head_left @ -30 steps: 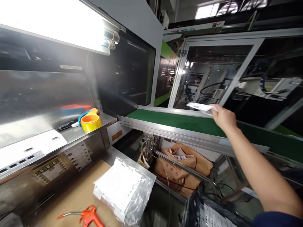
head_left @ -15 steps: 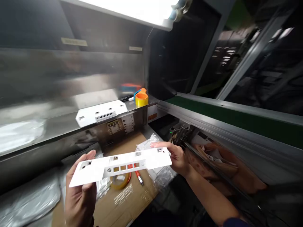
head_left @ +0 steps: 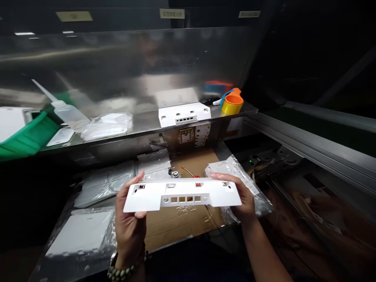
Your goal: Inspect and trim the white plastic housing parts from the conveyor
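A long white plastic panel [head_left: 182, 194] with a row of square cut-outs is held level in front of me, above a cardboard sheet [head_left: 179, 219] on the bench. My left hand [head_left: 129, 225] grips its left end, thumb on the front face. My right hand [head_left: 245, 199] grips its right end, fingers curled over the top edge. Both hands are closed on the panel.
A steel shelf [head_left: 141, 125] carries a second white panel [head_left: 184, 114], an orange tape roll [head_left: 232, 103], a squeeze bottle [head_left: 66, 111], plastic bags and a green bin [head_left: 28, 135]. Bagged white parts [head_left: 80, 233] lie left; another bag [head_left: 235, 172] lies right. A conveyor frame [head_left: 317, 141] runs along the right.
My right hand brought the panel from the green conveyor to the bench. My left hand took its other end. The panel has levelled and my view has swung left and down.
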{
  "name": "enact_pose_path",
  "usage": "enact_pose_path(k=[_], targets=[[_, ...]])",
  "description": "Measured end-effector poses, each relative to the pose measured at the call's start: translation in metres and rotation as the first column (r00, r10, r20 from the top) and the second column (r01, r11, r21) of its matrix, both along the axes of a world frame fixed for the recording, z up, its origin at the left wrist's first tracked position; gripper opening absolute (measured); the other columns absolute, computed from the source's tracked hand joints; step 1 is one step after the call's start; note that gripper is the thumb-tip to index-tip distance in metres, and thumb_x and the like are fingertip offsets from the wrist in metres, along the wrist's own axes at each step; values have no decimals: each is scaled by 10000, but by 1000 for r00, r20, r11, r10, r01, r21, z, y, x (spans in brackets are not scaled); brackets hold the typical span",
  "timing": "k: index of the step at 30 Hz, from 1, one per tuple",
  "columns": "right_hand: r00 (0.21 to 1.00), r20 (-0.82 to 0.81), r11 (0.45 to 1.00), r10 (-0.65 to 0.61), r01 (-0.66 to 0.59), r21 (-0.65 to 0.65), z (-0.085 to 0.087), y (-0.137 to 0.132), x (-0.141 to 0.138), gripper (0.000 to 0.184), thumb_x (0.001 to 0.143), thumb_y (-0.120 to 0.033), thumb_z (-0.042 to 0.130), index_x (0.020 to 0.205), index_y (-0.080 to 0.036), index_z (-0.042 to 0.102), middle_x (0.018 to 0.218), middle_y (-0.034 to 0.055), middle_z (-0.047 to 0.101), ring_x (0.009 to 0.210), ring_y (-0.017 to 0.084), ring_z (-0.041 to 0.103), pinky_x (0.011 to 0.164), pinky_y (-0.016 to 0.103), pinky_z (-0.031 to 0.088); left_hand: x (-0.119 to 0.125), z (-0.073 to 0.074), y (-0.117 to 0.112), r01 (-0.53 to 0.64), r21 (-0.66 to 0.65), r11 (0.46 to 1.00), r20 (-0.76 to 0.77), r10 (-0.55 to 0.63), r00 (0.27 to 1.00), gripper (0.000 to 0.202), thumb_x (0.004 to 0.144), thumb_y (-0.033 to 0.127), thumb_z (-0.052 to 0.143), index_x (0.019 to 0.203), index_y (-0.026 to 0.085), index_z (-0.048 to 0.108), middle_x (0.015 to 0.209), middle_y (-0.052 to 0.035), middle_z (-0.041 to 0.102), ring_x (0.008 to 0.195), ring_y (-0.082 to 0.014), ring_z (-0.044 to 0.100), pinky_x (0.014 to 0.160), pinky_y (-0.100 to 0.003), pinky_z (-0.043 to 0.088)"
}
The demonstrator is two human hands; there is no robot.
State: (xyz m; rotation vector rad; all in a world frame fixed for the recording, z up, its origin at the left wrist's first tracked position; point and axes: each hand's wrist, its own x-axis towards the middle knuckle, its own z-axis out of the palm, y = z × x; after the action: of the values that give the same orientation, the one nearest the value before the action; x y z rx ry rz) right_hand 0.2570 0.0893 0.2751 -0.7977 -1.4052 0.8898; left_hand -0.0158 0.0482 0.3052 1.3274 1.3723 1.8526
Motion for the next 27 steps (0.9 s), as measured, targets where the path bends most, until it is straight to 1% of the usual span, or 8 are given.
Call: enact_pose_path(k=[3, 13, 17, 19, 21, 23, 25, 27], targets=[[1000, -7, 1000, -4, 4, -6, -2, 3, -3, 353, 889, -289, 729, 1240, -332, 712, 1268, 33, 756, 1252, 311, 675, 1106, 510, 522, -7, -1, -4, 63, 31, 998, 42, -64, 997, 758, 770, 648, 786, 1378, 245, 579, 1513, -142, 553, 1417, -333, 487, 1187, -453, 389], [1000, 22, 998, -21, 20, 56, -11, 14, -12, 346, 895, -225, 713, 1234, -294, 709, 1321, 55, 728, 1254, 321, 670, 1108, 521, 515, -12, 11, -7, 8, 131, 991, -123, 8, 992, 730, 768, 654, 776, 1347, 244, 605, 1395, -124, 650, 1391, -330, 532, 1185, -491, 406], [1000, 21, 996, -11, 9, 89, -15, 18, -14, 339, 884, -212, 726, 1218, -266, 714, 1306, 76, 733, 1235, 336, 680, 1105, 548, 515, -11, 7, -8, 16, 122, 992, -15, -14, 1000, 738, 707, 655, 824, 1307, 261, 654, 1383, -123, 665, 1413, -346, 510, 1202, -489, 381], [1000, 22, 994, 12, -14, 106, -16, 20, -17, 341, 884, -187, 721, 1218, -260, 714, 1313, 81, 729, 1243, 337, 676, 1120, 560, 503, -12, 6, -7, -9, 156, 988, 190, -21, 981, 736, 702, 751, 763, 1253, 267, 697, 1426, -111, 644, 1476, -353, 427, 1203, -472, 382], [997, 23, 988, 68, -71, 137, -16, 24, -22, 352, 892, -165, 706, 1227, -273, 710, 1317, 72, 726, 1265, 334, 661, 1132, 570, 491, -17, 7, -6, -43, 101, 994, 500, -13, 866, 755, 777, 846, 590, 1244, 265, 706, 1462, -96, 623, 1515, -332, 368, 1177, -456, 420], [984, 48, 968, 170, -176, 179, -17, 31, -31, 356, 920, -160, 669, 1247, -296, 701, 1321, 58, 722, 1291, 325, 644, 1135, 575, 487, -29, 9, -8, 85, -63, 994, 771, -5, 637, 797, 872, 844, 431, 1289, 213, 683, 1427, -136, 648, 1470, -334, 442, 1124, -477, 478], [955, 126, 936, 267, -289, 203, -24, 43, -45, 342, 956, -173, 618, 1254, -319, 699, 1333, 44, 715, 1305, 302, 635, 1135, 558, 488, -46, 11, -12, 301, -182, 936, 910, 44, 411, 712, 961, 719, 427, 1300, 142, 669, 1265, -187, 735, 1278, -356, 637, 1035, -514, 548], [920, 277, 937, 276, -321, 136, -39, 58, -62, 334, 978, -210, 588, 1278, -316, 688, 1390, 42, 679, 1326, 272, 617, 1139, 509, 486, -62, 12, -16, 347, -233, 908, 952, 140, 272, 502, 1019, 480, 440, 1289, 125, 669, 1059, -166, 801, 996, -333, 768, 915, -517, 612]])
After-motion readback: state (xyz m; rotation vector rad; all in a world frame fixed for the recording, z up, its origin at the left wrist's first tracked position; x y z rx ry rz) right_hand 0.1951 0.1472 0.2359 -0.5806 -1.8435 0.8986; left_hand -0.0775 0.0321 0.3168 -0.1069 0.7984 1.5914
